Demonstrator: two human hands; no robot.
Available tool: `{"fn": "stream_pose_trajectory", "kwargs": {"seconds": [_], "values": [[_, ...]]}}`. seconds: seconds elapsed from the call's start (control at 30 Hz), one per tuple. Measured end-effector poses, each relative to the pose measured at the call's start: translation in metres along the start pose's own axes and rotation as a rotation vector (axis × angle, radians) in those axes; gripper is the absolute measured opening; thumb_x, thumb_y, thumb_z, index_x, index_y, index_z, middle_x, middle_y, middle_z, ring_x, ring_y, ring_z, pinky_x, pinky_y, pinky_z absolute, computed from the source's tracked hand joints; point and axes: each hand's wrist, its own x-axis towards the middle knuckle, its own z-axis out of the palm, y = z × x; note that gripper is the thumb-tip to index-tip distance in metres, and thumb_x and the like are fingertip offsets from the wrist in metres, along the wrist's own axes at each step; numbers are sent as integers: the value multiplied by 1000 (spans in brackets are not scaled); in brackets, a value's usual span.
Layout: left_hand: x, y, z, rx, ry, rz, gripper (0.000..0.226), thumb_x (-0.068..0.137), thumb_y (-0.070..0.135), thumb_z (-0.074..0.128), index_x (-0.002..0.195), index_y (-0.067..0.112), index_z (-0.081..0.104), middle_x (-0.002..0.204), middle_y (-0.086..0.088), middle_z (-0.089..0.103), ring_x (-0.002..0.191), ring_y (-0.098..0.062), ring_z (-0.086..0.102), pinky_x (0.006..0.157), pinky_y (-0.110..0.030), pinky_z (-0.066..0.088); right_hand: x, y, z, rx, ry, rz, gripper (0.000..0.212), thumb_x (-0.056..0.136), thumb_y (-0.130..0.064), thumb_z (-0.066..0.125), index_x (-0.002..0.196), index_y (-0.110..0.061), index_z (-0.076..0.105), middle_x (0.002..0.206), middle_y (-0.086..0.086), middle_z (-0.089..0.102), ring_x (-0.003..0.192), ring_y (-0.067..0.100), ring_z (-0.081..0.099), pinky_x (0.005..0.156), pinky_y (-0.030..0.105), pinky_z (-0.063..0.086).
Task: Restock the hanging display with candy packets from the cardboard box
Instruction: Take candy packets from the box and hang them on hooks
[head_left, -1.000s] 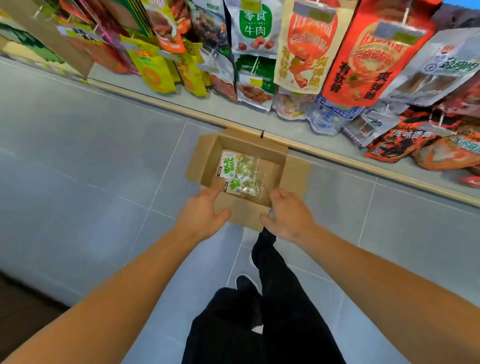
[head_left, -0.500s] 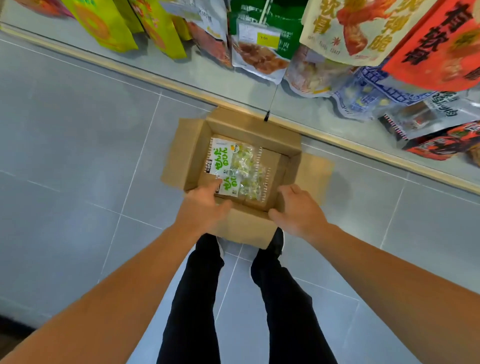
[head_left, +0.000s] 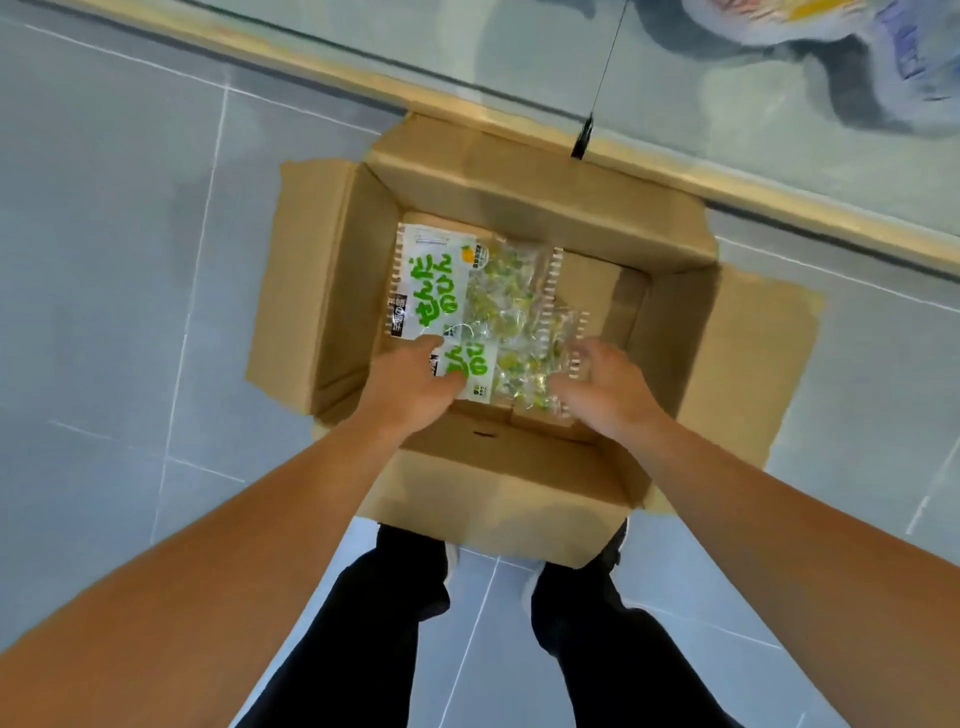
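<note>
An open cardboard box (head_left: 519, 197) sits on the grey tile floor with its flaps spread out. Inside lie two candy packets, white and green at one end and clear at the other. The far candy packet (head_left: 457, 280) lies flat by the left wall. The near candy packet (head_left: 504, 371) overlaps it. My left hand (head_left: 410, 379) holds the near packet's printed left end. My right hand (head_left: 602, 384) holds its clear right end. Both hands reach over the box's near wall, and my fingertips are hidden under or behind the packet.
A wooden base strip (head_left: 779, 182) of the display runs just behind the box. Blurred hanging packets (head_left: 831, 31) show at the top right, with a thin black cord (head_left: 582, 140) dangling over the box's far edge. My legs and shoes (head_left: 613, 551) stand right at the near flap.
The camera has dropped closer to the box. Both hands have moved from the near edge of the box into it and taken hold of the near packet's ends.
</note>
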Motion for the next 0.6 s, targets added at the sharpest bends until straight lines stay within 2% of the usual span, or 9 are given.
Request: {"fn": "stream_pose_trajectory", "kwargs": {"seconds": [0.07,0.13,0.2,0.3,0.37,0.4,0.43,0.5,0.6], "values": [[26,-3,15,-2,-45,12,63,93,36,57,150,20,35,135,-7,58,103,-18,58,85,-24,40,30,2,4,184,-2,96,54,91,-34,64,140,-22,45,137,-2,51,122,23,54,91,33,46],[52,-10,33,-51,-75,14,63,94,37,56,150,19,34,145,-3,49,120,-18,52,100,-28,42,65,4,13,354,38,195,37,91,-32,66,125,-22,54,124,-1,56,115,21,56,91,32,47],[71,-17,46,-156,-91,-23,62,93,37,57,149,18,36,150,-2,44,134,-21,44,110,-36,38,89,2,22,452,69,250,32,91,-30,65,120,-19,56,115,1,58,108,20,57,98,35,49],[91,-26,58,-406,-78,-179,49,89,37,62,134,19,53,137,-3,55,124,-25,54,107,-43,44,115,0,39,547,54,331,34,89,-31,68,118,-17,57,108,1,62,96,15,62,93,36,55],[96,-31,63,-619,-71,-288,24,89,35,64,109,21,60,119,-4,62,111,-25,62,99,-42,51,121,-4,47,634,59,343,17,90,-22,68,103,-12,62,88,2,61,75,11,59,79,28,56],[99,-30,63,-728,-76,-333,20,91,33,64,105,20,58,114,-4,63,104,-22,65,95,-39,53,123,-8,49,666,65,338,11,91,-16,67,100,-11,65,80,3,60,65,11,55,70,27,53],[100,-29,63,-834,-75,-378,23,92,33,64,107,18,57,113,-4,63,100,-20,66,91,-36,55,123,-8,50,687,70,328,10,92,-13,66,101,-10,66,75,3,59,59,11,51,64,27,49],[104,-29,61,-1049,-65,-461,32,91,35,66,112,13,56,112,-6,64,99,-21,67,87,-35,58,122,-8,51,693,88,298,13,93,-12,66,107,-11,67,74,2,59,56,11,48,61,27,47],[106,-28,57,-1363,-43,-540,38,88,34,70,114,10,58,113,-12,65,103,-28,67,91,-41,56,108,-4,47,746,9,262,11,95,-9,62,106,-10,65,77,0,56,59,10,45,61,25,47]]}}
